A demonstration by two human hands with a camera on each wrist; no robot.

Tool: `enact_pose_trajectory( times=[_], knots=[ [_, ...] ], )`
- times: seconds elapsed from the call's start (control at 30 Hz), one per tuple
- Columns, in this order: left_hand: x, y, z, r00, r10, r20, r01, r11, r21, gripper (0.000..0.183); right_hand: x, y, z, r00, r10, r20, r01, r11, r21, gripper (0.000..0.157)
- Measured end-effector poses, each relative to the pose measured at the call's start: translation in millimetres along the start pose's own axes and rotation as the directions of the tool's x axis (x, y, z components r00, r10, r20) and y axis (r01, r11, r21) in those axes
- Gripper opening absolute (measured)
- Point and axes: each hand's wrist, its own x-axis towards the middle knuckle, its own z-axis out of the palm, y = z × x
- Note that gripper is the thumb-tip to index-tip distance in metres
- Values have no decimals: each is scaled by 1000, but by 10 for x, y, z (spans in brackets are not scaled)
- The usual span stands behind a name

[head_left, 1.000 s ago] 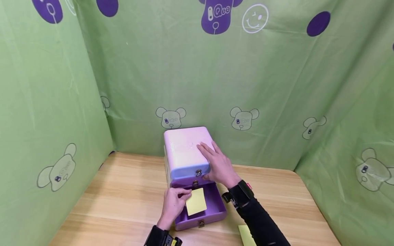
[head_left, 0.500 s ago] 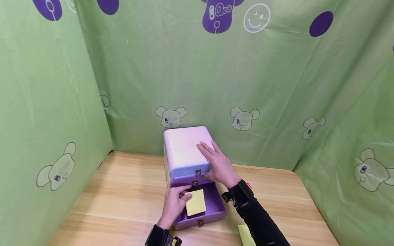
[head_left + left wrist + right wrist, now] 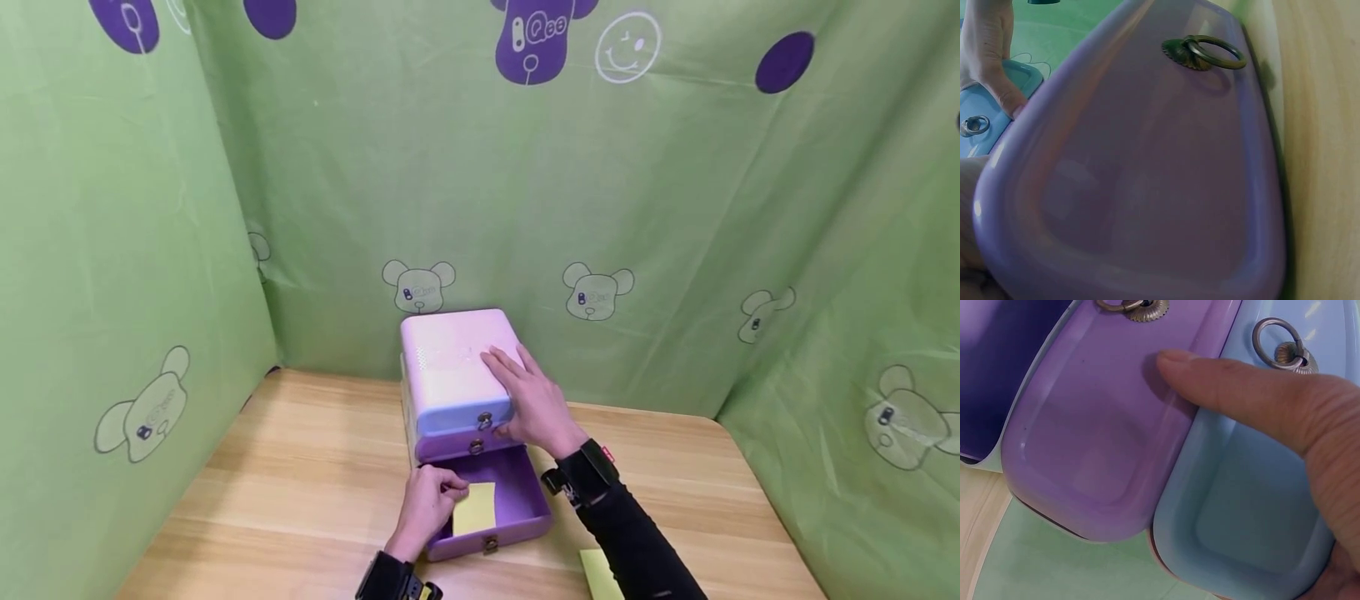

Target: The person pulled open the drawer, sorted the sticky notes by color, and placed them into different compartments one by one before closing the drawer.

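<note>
A yellow sticky note (image 3: pixel 476 510) slants down inside the pulled-out purple drawer (image 3: pixel 525 527). My left hand (image 3: pixel 426 507) reaches over the drawer's left side and pinches the note's upper left corner. In the left wrist view the purple drawer front (image 3: pixel 1154 162) fills most of the picture and hides my left fingers. My right hand (image 3: pixel 536 408) rests on the small drawer cabinet (image 3: pixel 453 354), its fingers laid straight across the pink top. Its thumb (image 3: pixel 1229 384) stretches past the blue drawer front (image 3: pixel 1254 487) to the shut purple drawer front (image 3: pixel 1097 437) below.
Another yellow sheet (image 3: pixel 598 573) lies on the wooden table (image 3: pixel 300 492), partly under my right forearm. Metal ring pulls (image 3: pixel 484 420) hang on the drawer fronts. Green printed cloth (image 3: pixel 480 183) encloses the table at the back and both sides.
My left hand has moved slightly down and right, and the sticky note sits lower in the drawer. My right hand stays in place on the cabinet.
</note>
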Motion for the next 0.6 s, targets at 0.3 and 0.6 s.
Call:
enact_pose_trajectory(
  times=[0.3,0.6],
  knots=[
    [4,-17,23,998,-22,66,21,1000,7,11,-9,15,4,1000,-5,0,5,1000,-4,129],
    [30,-34,13,991,56,122,-70,991,118,10,-6,15,2,1000,-14,-15,14,1000,-9,129]
  ],
)
